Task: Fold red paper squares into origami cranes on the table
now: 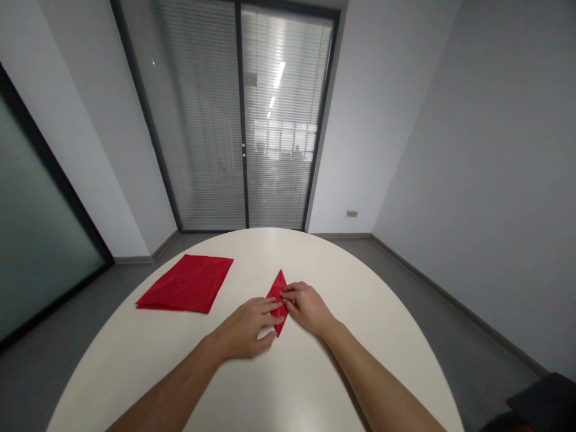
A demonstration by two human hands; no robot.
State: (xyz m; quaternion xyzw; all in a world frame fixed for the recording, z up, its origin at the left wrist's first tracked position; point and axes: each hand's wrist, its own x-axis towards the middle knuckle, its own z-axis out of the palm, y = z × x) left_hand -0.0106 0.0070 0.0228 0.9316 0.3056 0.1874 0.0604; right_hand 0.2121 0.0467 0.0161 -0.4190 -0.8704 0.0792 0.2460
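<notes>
A small piece of folded red paper [281, 279], shaped like a narrow diamond, lies on the white table between my two hands, with a thin pale line down its lower half. My left hand [246, 329] rests on its left side, fingers stretched out and spread across it, thumb near the lower tip. From the right, my right hand [308, 307] has its thumb and fingers pinched together on the right edge of the paper. Parts of the paper are hidden beneath my fingers.
Larger red sheets [189, 283], apparently stacked, lie on the left of the round white table [288, 246]. Behind stands a glass partition with blinds [207, 132]. At the lower right is a dark object [546, 402] I cannot make out.
</notes>
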